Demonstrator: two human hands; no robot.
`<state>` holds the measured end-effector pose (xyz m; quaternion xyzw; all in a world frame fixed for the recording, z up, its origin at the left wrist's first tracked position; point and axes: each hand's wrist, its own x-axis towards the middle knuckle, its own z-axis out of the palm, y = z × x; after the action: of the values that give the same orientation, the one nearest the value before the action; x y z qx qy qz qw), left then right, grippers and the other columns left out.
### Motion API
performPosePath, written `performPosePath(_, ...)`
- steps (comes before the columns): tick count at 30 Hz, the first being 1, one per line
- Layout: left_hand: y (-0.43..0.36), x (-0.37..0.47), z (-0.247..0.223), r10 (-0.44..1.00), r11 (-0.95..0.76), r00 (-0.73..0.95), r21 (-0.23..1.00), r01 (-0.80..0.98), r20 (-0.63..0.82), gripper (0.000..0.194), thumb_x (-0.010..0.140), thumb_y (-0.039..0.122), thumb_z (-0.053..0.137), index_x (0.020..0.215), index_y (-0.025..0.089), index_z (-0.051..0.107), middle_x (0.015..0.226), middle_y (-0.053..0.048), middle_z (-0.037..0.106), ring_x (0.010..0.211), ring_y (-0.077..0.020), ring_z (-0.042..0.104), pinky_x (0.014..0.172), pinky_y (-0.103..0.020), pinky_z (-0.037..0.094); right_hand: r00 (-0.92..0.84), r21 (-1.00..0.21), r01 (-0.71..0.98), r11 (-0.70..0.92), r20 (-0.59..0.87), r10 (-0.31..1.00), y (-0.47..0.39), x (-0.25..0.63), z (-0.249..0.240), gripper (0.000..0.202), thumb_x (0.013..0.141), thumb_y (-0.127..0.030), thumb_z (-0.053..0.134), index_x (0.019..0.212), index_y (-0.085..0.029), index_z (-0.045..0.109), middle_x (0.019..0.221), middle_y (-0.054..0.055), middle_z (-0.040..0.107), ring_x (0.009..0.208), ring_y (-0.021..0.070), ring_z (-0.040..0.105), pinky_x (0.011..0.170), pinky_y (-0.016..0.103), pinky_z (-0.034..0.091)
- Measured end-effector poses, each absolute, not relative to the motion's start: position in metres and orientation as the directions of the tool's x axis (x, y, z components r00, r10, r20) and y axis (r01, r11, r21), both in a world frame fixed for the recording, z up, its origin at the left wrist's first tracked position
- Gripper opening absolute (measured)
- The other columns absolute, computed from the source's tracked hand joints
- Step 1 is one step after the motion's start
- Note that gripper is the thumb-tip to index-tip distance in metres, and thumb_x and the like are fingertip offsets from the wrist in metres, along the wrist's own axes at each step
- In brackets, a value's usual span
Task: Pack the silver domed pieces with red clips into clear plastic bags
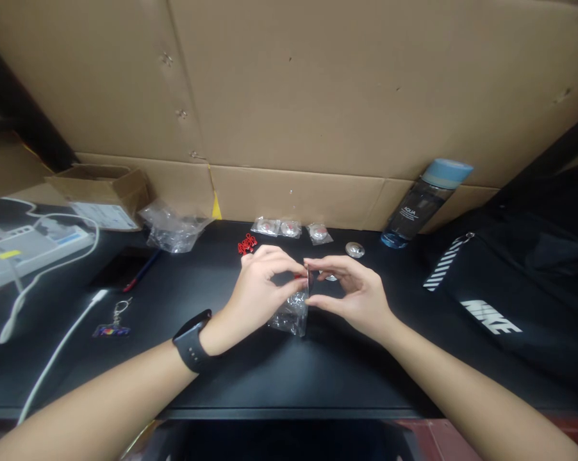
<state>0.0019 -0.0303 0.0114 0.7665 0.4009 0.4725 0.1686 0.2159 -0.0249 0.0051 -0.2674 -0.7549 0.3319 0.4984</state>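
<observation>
Over the middle of the black table, a thin disc is held nearly edge-on between my two hands. My right hand grips it at its upper and lower edges with thumb and fingertips. On its other side, the closed fingertips of my left hand press against it, with a bit of red showing there. Below the hands lies a crumpled clear plastic bag. A shiny round piece is partly hidden behind my right fingers. Past my left hand sits a bunch of red cords.
Wrapped silver discs line the back, with a bare silver disc beside them. A blue-capped bottle and black bag stand right. Left are plastic bags, a cardboard box, a power strip, a cable and a keychain.
</observation>
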Motion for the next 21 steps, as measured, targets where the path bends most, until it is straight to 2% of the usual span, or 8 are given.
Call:
performPosePath(5,-0.0311,0.002,0.0101,0.746,-0.654,0.214,0.631,0.418,0.631,0.005,0.085,0.024,0.081,0.086,0.028,0.079,0.086,0.0,0.076,0.095,-0.0226,0.064,0.088,-0.041,0.047,-0.354,-0.784,0.038,0.62,0.569,0.742,-0.028,0.2149,0.0075,0.06,0.07,-0.026,0.093,0.124,-0.028,0.069,0.121,0.008,0.075,0.11,0.0265,0.072,0.089,0.042,0.063)
performPosePath(10,-0.0349,0.0019,0.0154,0.685,-0.708,0.261,0.536,0.459,0.68,0.005,0.088,0.026,0.079,0.086,0.03,0.079,0.087,0.003,0.078,0.099,-0.0224,0.063,0.092,-0.043,0.041,-0.319,-0.803,0.003,0.597,0.565,0.761,-0.0299,0.2147,0.0054,0.061,0.067,-0.021,0.095,0.122,-0.028,0.069,0.122,0.008,0.075,0.11,0.0269,0.072,0.091,0.042,0.063)
performPosePath(17,-0.0364,0.003,0.0151,0.539,-0.765,0.286,0.318,0.561,0.792,0.003,0.092,0.029,0.076,0.091,0.03,0.079,0.093,0.005,0.08,0.095,-0.0197,0.065,0.085,-0.041,0.032,-0.296,-0.829,-0.063,0.556,0.547,0.783,-0.0294,0.2144,0.0056,0.059,0.069,-0.017,0.093,0.121,-0.027,0.067,0.126,0.008,0.074,0.114,0.0265,0.071,0.094,0.041,0.064)
performPosePath(21,-0.037,0.0014,0.0122,0.376,-0.776,0.319,0.107,0.622,0.87,0.003,0.094,0.028,0.075,0.096,0.028,0.077,0.094,0.005,0.08,0.093,-0.0189,0.066,0.081,-0.042,0.027,-0.314,-0.842,-0.118,0.527,0.535,0.784,-0.0289,0.2142,0.0055,0.06,0.069,-0.013,0.092,0.121,-0.028,0.067,0.126,0.007,0.074,0.113,0.0252,0.072,0.094,0.039,0.064)
